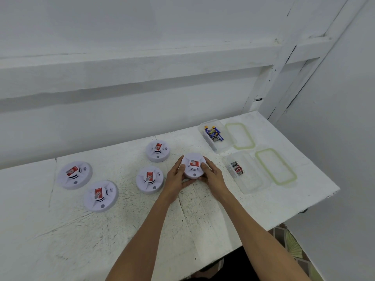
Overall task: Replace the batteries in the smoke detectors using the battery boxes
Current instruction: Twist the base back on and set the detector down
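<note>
The fingers (181, 163) of the left hand (176, 178) are curled round the left edge of a round white plastic smoke detector with a red label on its top (192, 166), and the fingers (205, 166) of the right hand (213, 176) are curled round its right edge, so that the detector is clamped between the two hands, with both thumbs pressed against its near side. This gripped detector is held over the middle of the scuffed white painted table (121, 230); whether its base touches the surface cannot be told. Four more detectors of the same kind are laid face up on the table: one behind the gripped detector and to the left (158, 151), one just beside the left hand (149, 180), and two well apart at the far left, the farther (74, 175) and the nearer (100, 196). To the right of the hands, two clear rectangular plastic battery boxes are set open. In the farther box (224, 145) a loose heap of blue and yellow batteries (213, 133) is seen; in the nearer box (252, 180) a few black and red batteries (237, 168) are laid side by side. Beside each box a clear lid with a pale green seal is laid flat, one by the farther box (240, 135) and one by the nearer (276, 166). Behind the table a white painted wall (142, 47) is seen.
</note>
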### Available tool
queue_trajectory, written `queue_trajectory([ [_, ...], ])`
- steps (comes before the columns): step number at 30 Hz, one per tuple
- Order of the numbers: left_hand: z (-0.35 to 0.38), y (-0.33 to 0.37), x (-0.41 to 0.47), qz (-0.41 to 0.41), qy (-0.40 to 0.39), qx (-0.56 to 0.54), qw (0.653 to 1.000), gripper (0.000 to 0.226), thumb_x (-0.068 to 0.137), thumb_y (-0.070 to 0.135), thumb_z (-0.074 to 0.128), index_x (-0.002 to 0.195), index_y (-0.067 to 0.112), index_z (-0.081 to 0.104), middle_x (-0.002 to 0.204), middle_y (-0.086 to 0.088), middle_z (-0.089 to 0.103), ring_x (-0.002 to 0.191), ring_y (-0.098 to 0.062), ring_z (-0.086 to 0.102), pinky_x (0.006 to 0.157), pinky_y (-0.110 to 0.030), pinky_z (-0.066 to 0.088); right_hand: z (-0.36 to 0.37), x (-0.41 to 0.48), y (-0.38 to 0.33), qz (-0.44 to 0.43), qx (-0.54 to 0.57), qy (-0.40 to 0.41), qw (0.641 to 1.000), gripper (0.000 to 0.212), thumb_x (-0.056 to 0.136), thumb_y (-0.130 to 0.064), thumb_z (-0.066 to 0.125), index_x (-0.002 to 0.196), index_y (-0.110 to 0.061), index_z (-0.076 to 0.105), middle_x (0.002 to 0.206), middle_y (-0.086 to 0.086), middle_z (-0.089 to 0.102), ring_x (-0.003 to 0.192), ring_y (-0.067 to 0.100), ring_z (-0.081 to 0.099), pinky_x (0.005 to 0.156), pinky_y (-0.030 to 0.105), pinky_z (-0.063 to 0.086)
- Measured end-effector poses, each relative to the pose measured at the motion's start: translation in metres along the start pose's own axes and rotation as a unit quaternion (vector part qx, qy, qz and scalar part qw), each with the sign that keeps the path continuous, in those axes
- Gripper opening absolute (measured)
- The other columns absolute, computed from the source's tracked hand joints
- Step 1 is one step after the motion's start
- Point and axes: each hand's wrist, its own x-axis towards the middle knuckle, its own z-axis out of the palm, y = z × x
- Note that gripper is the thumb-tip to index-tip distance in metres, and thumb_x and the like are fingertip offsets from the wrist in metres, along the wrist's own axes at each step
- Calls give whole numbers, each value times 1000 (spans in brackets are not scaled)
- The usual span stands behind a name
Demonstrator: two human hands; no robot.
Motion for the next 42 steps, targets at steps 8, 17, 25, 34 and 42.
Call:
queue_trajectory([
  [8, -1, 0, 0, -1, 1, -12, 1000, 45, 111, 24, 49, 156, 22, 47, 144, -9, 63, 119, -28, 71, 83, -39, 64, 4, -2, -1, 3, -7, 3, 1000, 38, 102, -22, 56, 139, -17, 58, 130, 3, 68, 117, 23, 66, 98, 46, 55],
  [17, -1, 21, -3, 34, 11, -13, 999, 39, 111, 23, 48, 150, 21, 53, 139, -8, 68, 117, -27, 73, 85, -37, 63, 21, -1, -29, 13, -5, 2, 1000, 28, 102, -19, 55, 126, -28, 66, 118, 2, 73, 104, 20, 72, 80, 33, 61],
  [25, -57, 92, -2, 103, 69, 77, 989, 32, 110, 29, 52, 140, 24, 63, 128, -5, 74, 113, -25, 74, 90, -41, 63, 102, 32, -64, 78, -8, -14, 997, 36, 94, -33, 67, 124, -16, 56, 116, 12, 68, 99, 28, 71, 70, 32, 60],
  [34, -164, 123, -9, 75, 224, 130, 963, 43, 106, 16, 57, 148, 12, 52, 131, -16, 69, 112, -32, 72, 78, -33, 65, 213, 48, -54, 108, -108, -107, 982, 20, 94, -16, 61, 113, -11, 67, 101, 9, 71, 90, 24, 70, 82, 40, 62],
  [42, -197, 122, -11, 15, 292, 246, 924, 11, 101, 13, 56, 101, 13, 67, 98, -9, 72, 88, -24, 66, 78, -40, 60, 244, 62, -15, 79, -260, -126, 954, 16, 80, -14, 55, 65, -11, 59, 68, 11, 59, 70, 21, 58, 85, 58, 56],
])
